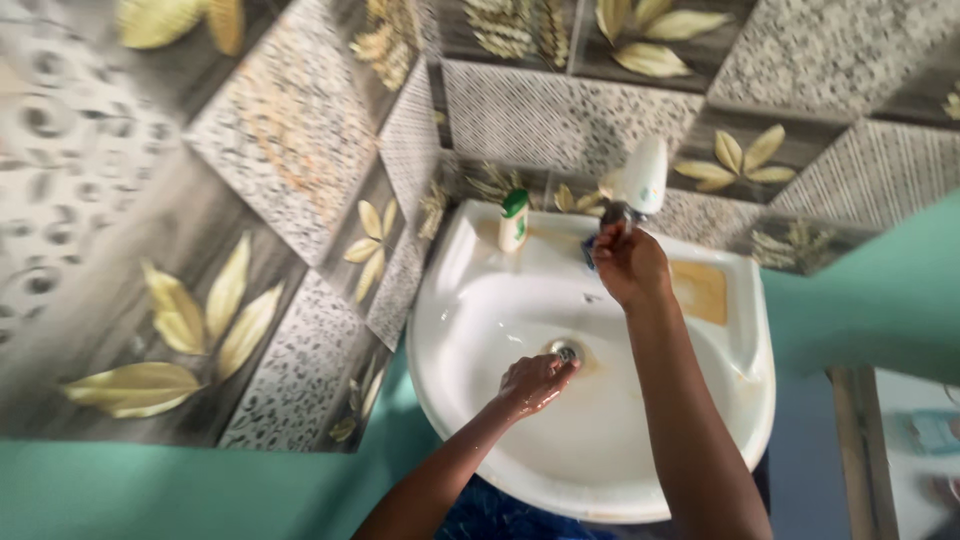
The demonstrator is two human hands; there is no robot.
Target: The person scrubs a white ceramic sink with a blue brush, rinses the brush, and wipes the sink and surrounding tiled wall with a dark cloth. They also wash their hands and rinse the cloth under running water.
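While right hand [628, 262] grips tap [615, 215], left hand [535, 383] cupped loosely in white basin [600, 470], green-capped bottle [514, 220] on rim.

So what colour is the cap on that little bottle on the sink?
Green. The bottle itself is pale cream, standing on the white sink rim; the head view shows it best.
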